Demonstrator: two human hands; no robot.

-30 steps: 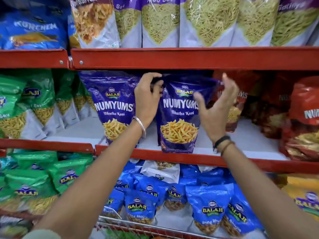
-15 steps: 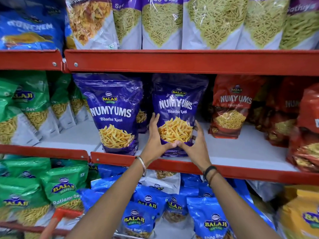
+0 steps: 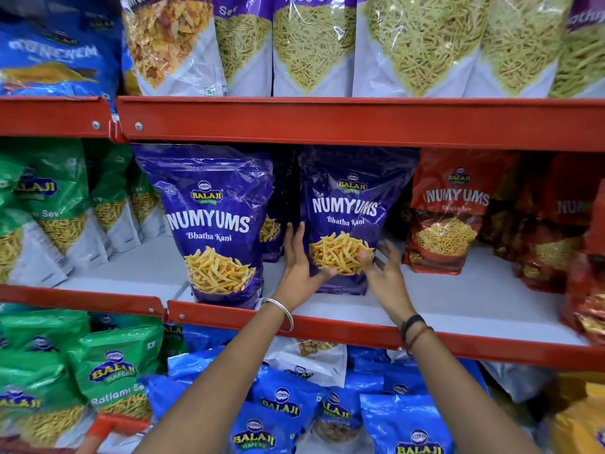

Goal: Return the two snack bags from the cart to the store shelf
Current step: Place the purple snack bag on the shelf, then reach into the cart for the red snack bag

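Note:
Two purple Numyums snack bags stand upright on the middle shelf [image 3: 458,309]. The left bag [image 3: 212,224] sits at the shelf's front edge, untouched. The right bag [image 3: 347,211] stands a little further back. My left hand [image 3: 299,263] is at its lower left corner, fingers along the side and thumb across the front. My right hand [image 3: 384,273] is at the lower right corner, blurred, fingers spread, only the thumb close to the bag.
Red snack bags [image 3: 448,214] stand right of the purple ones and green bags [image 3: 49,204] to the left. Blue bags [image 3: 281,411] fill the shelf below. An orange cart handle [image 3: 98,429] shows at the bottom left. The red rail [image 3: 327,122] of the upper shelf hangs just above the bags.
My hands dropped from the right bag's top to its bottom corners. The bag now stands further back on the shelf, and my right hand's fingers have spread away from it.

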